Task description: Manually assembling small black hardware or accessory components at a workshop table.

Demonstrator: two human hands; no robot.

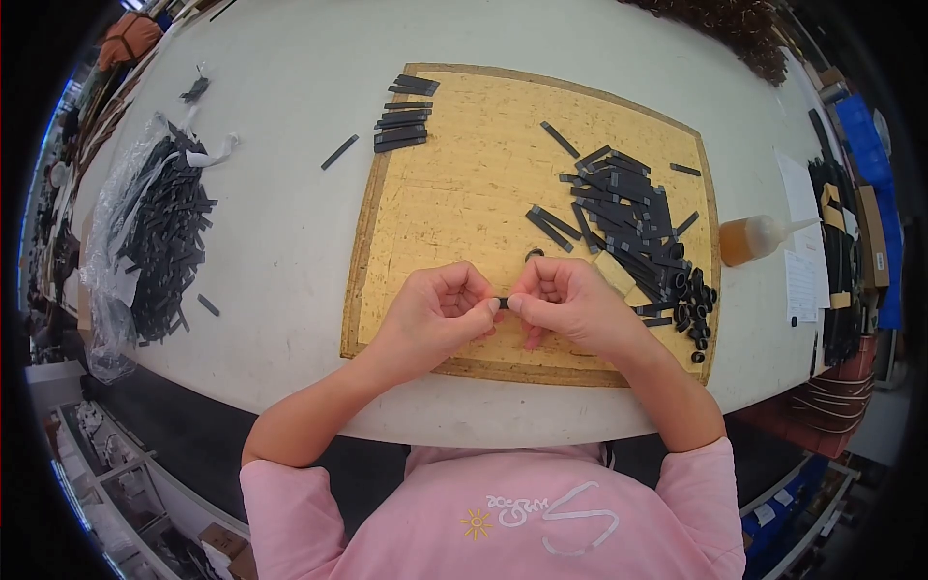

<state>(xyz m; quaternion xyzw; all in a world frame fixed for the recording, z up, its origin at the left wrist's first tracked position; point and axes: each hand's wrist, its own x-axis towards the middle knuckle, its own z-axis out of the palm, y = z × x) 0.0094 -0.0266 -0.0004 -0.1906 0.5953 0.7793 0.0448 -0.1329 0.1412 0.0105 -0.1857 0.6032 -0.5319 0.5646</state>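
Strip [503, 303] sits pinched between both hands, its long axis running side to side from one set of fingertips to the other. Left hand [437, 309] and right hand [565, 302] are curled shut on its ends, equally near. Strip pile [628, 213] lies beyond the right hand on the board [454, 193].

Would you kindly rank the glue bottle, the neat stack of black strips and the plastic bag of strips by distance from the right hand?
1. Glue bottle, to its right.
2. Neat stack of black strips, at the board's top-left.
3. Plastic bag of strips, far left.
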